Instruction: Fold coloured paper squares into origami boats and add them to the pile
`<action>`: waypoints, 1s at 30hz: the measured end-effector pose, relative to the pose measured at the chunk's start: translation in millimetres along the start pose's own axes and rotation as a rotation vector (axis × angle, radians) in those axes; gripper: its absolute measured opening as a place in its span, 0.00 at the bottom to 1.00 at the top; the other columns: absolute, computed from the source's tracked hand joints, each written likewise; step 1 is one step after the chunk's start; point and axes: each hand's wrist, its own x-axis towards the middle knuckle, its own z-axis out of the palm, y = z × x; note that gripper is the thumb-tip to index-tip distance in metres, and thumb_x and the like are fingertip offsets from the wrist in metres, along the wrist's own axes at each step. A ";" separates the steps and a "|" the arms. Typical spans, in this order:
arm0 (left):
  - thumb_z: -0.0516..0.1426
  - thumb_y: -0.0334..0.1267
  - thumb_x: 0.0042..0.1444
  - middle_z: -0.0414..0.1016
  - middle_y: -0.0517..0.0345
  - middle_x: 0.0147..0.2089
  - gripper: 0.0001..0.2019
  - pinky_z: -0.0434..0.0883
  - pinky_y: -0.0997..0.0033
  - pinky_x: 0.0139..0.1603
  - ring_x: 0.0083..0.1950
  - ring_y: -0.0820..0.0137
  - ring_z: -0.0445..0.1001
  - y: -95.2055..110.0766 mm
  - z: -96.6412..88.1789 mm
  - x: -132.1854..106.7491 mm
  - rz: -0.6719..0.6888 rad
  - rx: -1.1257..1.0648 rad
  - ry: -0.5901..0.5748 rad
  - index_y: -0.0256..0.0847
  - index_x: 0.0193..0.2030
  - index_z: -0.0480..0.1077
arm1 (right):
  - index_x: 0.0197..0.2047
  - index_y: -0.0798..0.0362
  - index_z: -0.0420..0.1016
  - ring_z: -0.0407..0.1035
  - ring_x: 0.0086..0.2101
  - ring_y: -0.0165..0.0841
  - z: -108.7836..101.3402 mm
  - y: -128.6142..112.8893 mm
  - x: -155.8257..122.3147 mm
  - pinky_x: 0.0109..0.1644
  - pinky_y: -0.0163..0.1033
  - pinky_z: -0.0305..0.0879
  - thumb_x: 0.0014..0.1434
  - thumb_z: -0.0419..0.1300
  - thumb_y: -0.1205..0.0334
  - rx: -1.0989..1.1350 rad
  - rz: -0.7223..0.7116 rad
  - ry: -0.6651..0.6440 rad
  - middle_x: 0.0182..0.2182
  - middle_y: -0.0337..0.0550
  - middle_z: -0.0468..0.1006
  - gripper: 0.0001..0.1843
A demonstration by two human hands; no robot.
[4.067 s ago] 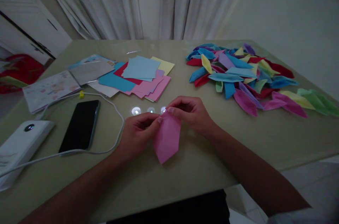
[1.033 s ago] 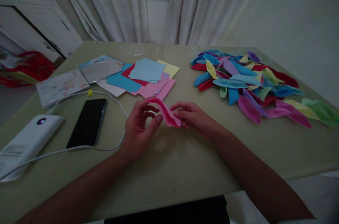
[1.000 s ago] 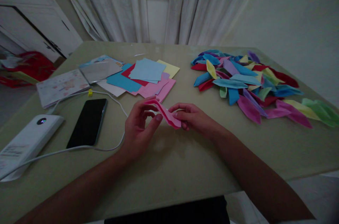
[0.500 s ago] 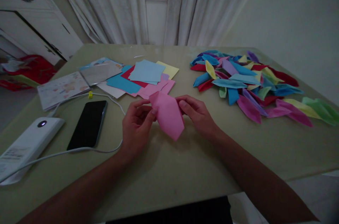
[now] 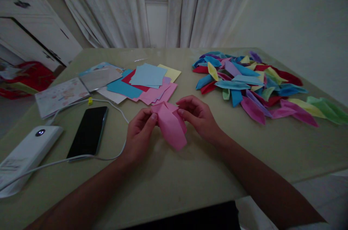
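Note:
A partly folded sheet of pink paper (image 5: 172, 128) is held above the table between both hands, its pointed end toward me. My left hand (image 5: 141, 128) pinches its upper left corner between thumb and fingers. At the upper right edge, my right hand (image 5: 198, 117) grips the paper with its thumb and fingertips; the other fingers are curled. Just beyond the hands lies a spread of loose square paper sheets (image 5: 148, 75) in pink, blue, red and yellow. Over to the right is a heap of folded coloured paper pieces (image 5: 244, 81).
A black phone (image 5: 88, 132) and a white power bank (image 5: 29, 157) lie at left, with a white cable (image 5: 119, 153) looping close to my left forearm. Printed packets (image 5: 62, 94) rest farther back on the pale table (image 5: 190, 186). Curtains (image 5: 114, 8) hang behind the table.
The pink paper has turned and opened at its top, now showing a raised fold there. My right hand has shifted slightly left along its edge. The camera view has moved a little.

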 end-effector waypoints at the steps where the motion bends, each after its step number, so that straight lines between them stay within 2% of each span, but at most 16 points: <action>1: 0.66 0.44 0.69 0.80 0.59 0.42 0.06 0.74 0.73 0.44 0.40 0.72 0.75 -0.3 -0.1 -0.1 -0.003 -0.005 -0.004 0.46 0.45 0.80 | 0.47 0.48 0.80 0.75 0.39 0.33 0.3 -0.1 -1.2 0.42 0.37 0.72 0.64 0.73 0.59 -0.026 -0.044 0.001 0.41 0.41 0.81 0.10; 4: 0.68 0.43 0.67 0.82 0.59 0.41 0.06 0.76 0.74 0.44 0.40 0.72 0.77 2.1 1.0 -0.1 -0.002 0.023 0.000 0.45 0.44 0.81 | 0.48 0.47 0.81 0.76 0.41 0.34 0.8 -1.4 -4.4 0.44 0.38 0.72 0.68 0.67 0.63 -0.149 -0.120 -0.036 0.44 0.42 0.81 0.06; 6: 0.70 0.42 0.65 0.83 0.59 0.42 0.07 0.77 0.74 0.44 0.42 0.72 0.79 5.8 2.8 -0.2 0.005 0.052 0.006 0.45 0.45 0.80 | 0.51 0.47 0.82 0.76 0.45 0.36 0.6 -2.4 -5.4 0.48 0.40 0.72 0.70 0.64 0.65 -0.193 -0.130 -0.081 0.47 0.44 0.82 0.09; 10: 0.72 0.40 0.61 0.85 0.60 0.38 0.12 0.78 0.74 0.41 0.39 0.71 0.81 14.1 7.4 -1.6 0.013 0.088 0.022 0.46 0.48 0.77 | 0.49 0.48 0.84 0.77 0.50 0.38 -0.1 -2.5 -5.3 0.53 0.42 0.71 0.68 0.65 0.67 -0.150 -0.136 -0.137 0.49 0.44 0.82 0.09; 13: 0.72 0.41 0.61 0.85 0.59 0.38 0.11 0.78 0.74 0.39 0.37 0.71 0.82 17.6 9.5 -2.3 0.041 0.160 0.039 0.46 0.47 0.78 | 0.47 0.49 0.84 0.77 0.49 0.38 -0.1 -2.4 -5.5 0.52 0.42 0.71 0.66 0.66 0.67 -0.121 -0.126 -0.167 0.48 0.45 0.82 0.09; 17: 0.70 0.42 0.63 0.87 0.56 0.42 0.09 0.80 0.71 0.41 0.40 0.69 0.83 17.1 9.0 -2.5 0.094 0.254 0.064 0.44 0.47 0.82 | 0.52 0.49 0.85 0.77 0.48 0.39 -0.3 -4.1 -6.3 0.51 0.43 0.72 0.68 0.65 0.63 -0.135 -0.091 -0.198 0.48 0.46 0.83 0.11; 21: 0.73 0.40 0.60 0.87 0.55 0.47 0.16 0.82 0.70 0.43 0.43 0.68 0.85 14.4 7.3 -3.2 0.095 0.257 0.009 0.47 0.54 0.83 | 0.52 0.48 0.86 0.77 0.49 0.39 -1.1 -6.3 -5.9 0.53 0.44 0.72 0.69 0.64 0.62 -0.167 -0.095 -0.198 0.49 0.47 0.83 0.11; 24: 0.75 0.39 0.56 0.87 0.56 0.47 0.19 0.82 0.70 0.46 0.44 0.68 0.85 13.0 6.9 -3.4 0.097 0.233 -0.021 0.49 0.54 0.83 | 0.51 0.48 0.86 0.78 0.49 0.38 -0.3 -6.8 -5.1 0.54 0.44 0.72 0.69 0.63 0.66 -0.193 -0.109 -0.190 0.48 0.45 0.84 0.12; 30: 0.73 0.39 0.59 0.86 0.58 0.45 0.16 0.81 0.73 0.44 0.43 0.70 0.84 13.4 6.1 -3.3 0.077 0.236 -0.044 0.51 0.53 0.83 | 0.48 0.50 0.85 0.77 0.41 0.33 4.2 -4.5 -6.3 0.46 0.38 0.72 0.68 0.64 0.67 -0.109 -0.064 -0.133 0.42 0.42 0.84 0.09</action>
